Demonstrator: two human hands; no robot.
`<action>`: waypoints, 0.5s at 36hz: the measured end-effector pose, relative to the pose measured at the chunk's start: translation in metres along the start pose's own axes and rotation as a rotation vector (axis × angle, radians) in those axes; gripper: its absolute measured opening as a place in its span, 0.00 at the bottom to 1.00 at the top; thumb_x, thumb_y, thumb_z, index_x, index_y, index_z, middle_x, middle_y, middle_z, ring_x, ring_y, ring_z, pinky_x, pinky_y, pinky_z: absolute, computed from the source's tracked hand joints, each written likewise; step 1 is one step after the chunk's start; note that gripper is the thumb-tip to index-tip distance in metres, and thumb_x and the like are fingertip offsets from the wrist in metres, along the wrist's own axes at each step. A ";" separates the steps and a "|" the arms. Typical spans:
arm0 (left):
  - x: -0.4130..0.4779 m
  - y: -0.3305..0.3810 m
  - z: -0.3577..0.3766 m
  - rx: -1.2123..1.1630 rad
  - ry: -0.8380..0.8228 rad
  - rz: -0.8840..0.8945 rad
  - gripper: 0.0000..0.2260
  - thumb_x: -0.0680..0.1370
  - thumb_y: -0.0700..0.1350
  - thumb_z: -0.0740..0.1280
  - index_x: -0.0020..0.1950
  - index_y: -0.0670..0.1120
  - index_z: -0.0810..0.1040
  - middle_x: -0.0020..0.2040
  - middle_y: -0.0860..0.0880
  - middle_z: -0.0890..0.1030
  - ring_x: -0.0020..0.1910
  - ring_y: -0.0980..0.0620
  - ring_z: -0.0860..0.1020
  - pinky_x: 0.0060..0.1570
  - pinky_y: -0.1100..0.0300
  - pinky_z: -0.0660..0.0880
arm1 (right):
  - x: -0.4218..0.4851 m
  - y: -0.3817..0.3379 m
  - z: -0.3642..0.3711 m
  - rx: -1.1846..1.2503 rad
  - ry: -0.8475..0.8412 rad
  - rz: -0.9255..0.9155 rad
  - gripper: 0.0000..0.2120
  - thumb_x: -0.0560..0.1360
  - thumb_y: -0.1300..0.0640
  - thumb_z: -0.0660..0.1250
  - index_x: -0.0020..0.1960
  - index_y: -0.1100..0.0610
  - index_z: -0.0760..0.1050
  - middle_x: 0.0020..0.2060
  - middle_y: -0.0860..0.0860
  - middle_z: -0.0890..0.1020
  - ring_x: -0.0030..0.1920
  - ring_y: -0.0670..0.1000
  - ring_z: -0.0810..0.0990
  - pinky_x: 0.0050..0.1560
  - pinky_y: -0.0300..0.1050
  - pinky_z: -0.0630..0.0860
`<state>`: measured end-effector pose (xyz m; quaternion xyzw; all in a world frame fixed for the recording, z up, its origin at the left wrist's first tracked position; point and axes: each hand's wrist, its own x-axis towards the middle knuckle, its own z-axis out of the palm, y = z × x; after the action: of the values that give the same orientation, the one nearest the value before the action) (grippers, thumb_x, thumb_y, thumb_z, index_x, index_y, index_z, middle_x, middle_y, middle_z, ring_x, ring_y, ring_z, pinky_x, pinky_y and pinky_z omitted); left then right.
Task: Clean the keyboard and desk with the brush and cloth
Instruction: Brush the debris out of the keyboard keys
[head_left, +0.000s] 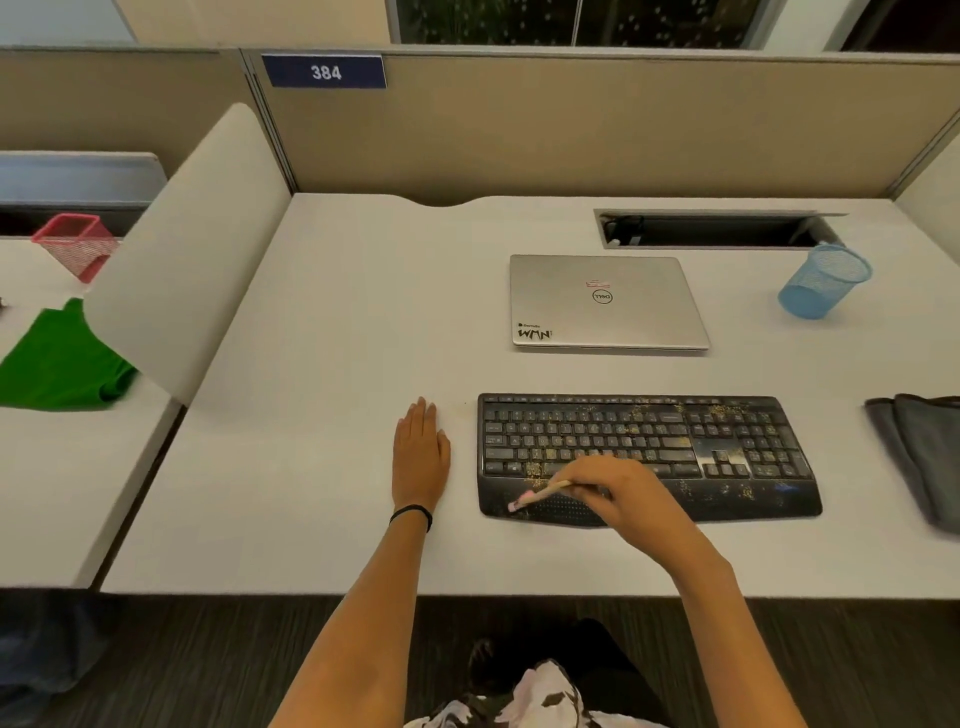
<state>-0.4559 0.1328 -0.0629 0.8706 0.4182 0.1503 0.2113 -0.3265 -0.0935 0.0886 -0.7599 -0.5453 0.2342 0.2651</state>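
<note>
One keyboard lies on the tabletop. Right grip pinches one brush over the keyboard's front-left corner. Left grip rests flat, fingers straight, left of the keyboard. One cloth lies to its right.

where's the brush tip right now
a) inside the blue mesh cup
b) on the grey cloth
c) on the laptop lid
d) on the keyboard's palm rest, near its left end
D: the right hand holds the brush, whose pink tip sits among the crumbs at the front left of the keyboard, on its palm rest.
</note>
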 end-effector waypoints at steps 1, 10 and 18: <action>0.000 0.000 0.000 0.000 -0.001 -0.001 0.21 0.82 0.42 0.54 0.75 0.41 0.59 0.76 0.45 0.58 0.76 0.49 0.55 0.72 0.61 0.42 | 0.000 -0.001 0.000 0.005 0.003 0.000 0.11 0.75 0.63 0.66 0.52 0.49 0.80 0.45 0.39 0.80 0.45 0.34 0.74 0.44 0.26 0.69; 0.000 0.000 0.000 0.002 -0.003 0.004 0.21 0.82 0.42 0.54 0.75 0.41 0.59 0.76 0.45 0.58 0.76 0.49 0.54 0.73 0.60 0.43 | 0.000 -0.002 0.003 -0.039 -0.023 0.023 0.11 0.76 0.60 0.65 0.53 0.47 0.79 0.48 0.39 0.81 0.47 0.40 0.77 0.49 0.37 0.75; 0.000 0.000 0.000 -0.004 0.006 0.001 0.21 0.82 0.42 0.54 0.75 0.41 0.59 0.76 0.45 0.58 0.76 0.49 0.55 0.73 0.60 0.43 | 0.001 -0.007 0.005 -0.064 -0.011 0.009 0.10 0.76 0.60 0.65 0.53 0.49 0.79 0.49 0.41 0.81 0.47 0.39 0.77 0.49 0.34 0.73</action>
<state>-0.4562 0.1324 -0.0624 0.8700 0.4179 0.1540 0.2116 -0.3340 -0.0897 0.0892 -0.7693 -0.5504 0.2219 0.2367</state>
